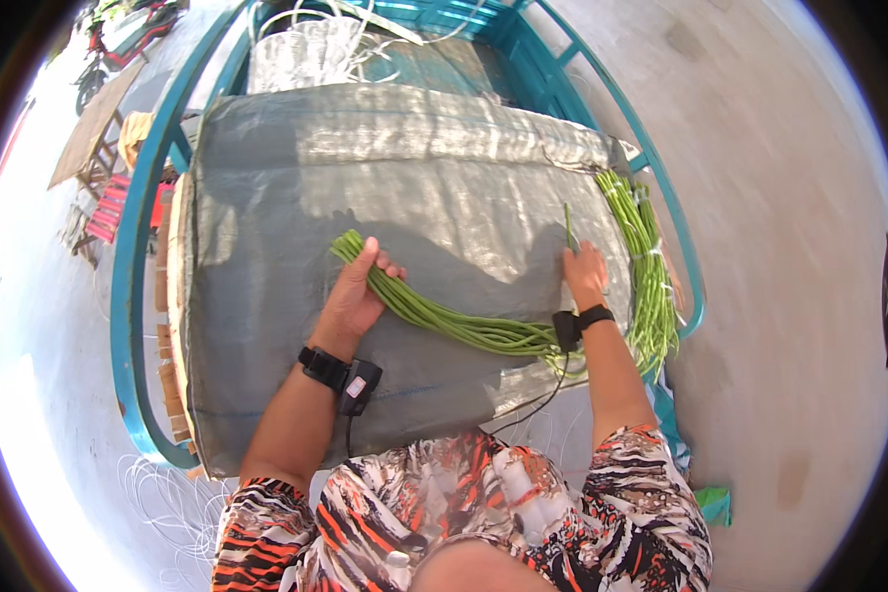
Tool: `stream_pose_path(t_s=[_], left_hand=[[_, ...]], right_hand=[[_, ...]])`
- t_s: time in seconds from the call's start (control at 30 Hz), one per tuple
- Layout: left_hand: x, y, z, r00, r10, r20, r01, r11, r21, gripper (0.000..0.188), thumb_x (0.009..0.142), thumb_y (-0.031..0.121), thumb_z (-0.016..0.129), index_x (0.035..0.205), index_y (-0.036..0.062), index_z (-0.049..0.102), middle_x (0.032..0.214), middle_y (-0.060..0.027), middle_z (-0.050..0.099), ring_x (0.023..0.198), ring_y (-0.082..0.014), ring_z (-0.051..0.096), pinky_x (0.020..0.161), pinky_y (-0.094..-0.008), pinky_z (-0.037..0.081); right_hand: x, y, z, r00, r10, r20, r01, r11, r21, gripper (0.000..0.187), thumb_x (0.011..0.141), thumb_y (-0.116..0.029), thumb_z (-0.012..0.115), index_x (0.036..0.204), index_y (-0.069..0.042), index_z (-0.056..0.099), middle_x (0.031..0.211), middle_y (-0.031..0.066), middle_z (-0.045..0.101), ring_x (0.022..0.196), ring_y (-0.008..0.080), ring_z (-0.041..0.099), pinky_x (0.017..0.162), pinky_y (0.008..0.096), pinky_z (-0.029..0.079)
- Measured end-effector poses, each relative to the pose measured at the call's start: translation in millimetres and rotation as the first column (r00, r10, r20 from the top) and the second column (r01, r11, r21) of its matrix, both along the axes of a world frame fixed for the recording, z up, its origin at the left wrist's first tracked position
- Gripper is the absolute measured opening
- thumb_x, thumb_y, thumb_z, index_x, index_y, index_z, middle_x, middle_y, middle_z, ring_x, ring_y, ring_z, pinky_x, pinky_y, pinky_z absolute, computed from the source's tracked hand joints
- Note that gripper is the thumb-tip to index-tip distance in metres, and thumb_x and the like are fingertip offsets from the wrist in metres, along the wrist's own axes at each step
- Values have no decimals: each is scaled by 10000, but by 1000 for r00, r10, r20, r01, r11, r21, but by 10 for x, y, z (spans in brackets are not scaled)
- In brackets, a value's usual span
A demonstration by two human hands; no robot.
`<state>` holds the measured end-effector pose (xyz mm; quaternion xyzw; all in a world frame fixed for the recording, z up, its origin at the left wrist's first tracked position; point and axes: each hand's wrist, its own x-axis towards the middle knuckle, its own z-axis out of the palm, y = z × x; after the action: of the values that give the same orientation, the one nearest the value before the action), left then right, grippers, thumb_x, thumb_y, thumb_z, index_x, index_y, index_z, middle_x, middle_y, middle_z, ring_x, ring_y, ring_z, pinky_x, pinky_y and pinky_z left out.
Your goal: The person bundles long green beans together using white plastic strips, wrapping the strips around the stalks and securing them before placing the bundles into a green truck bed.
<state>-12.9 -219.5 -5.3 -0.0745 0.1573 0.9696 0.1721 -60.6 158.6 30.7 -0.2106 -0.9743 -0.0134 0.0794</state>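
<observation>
My left hand (pixel 358 289) is closed round one end of a bunch of long green beans (pixel 434 314), its thumb lying along the top. From there the bunch curves down to the right, its far ends lying under my right wrist near the cover's front edge. My right hand (pixel 586 268) is closed at the right side of the cover, with a single long bean (pixel 567 221) sticking up from its fingers. The bean's lower part is hidden by the hand. Just right of it lie bundles of long beans (pixel 637 237), bound with whitish ties.
A grey woven sheet (pixel 296 187) covers the flat surface before me, inside a teal metal frame (pixel 131 296). White straps (pixel 311 49) are heaped at the back. Loose white strapping (pixel 168 498) lies on the floor at left. A wooden table (pixel 97 128) and a red motorbike (pixel 128 44) stand far left.
</observation>
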Motion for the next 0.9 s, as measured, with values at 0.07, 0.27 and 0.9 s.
stream_pose_path(t_s=[0.07,0.27,0.9], left_hand=[[24,-14,19,1000,-12,4,12,1000,-23,253,901,291,607,744,143,476,675,34,489,673,-124,516,811,-338,477],[17,-28,56,1000,-11,3,12,998,-55,267,870,297,651,745,153,465,672,39,484,683,-124,512,797,-340,477],[16,-32,7,999,9,-44,-9,1000,14,249,869,326,641,924,120,513,831,-9,538,776,-176,550,791,-342,487]], right_hand=[[41,91,-69,999,-21,-35,18,996,-90,354,804,-378,565,1044,-122,613,1102,144,601,1042,319,559,847,458,436],[-46,27,-59,981,121,-154,-174,898,-405,283,794,-255,631,970,-34,629,777,101,658,744,204,629,665,326,474],[840,-2506,290,833,417,-364,-526,392,-755,125,839,-57,632,954,-9,628,753,4,616,659,45,535,605,205,445]])
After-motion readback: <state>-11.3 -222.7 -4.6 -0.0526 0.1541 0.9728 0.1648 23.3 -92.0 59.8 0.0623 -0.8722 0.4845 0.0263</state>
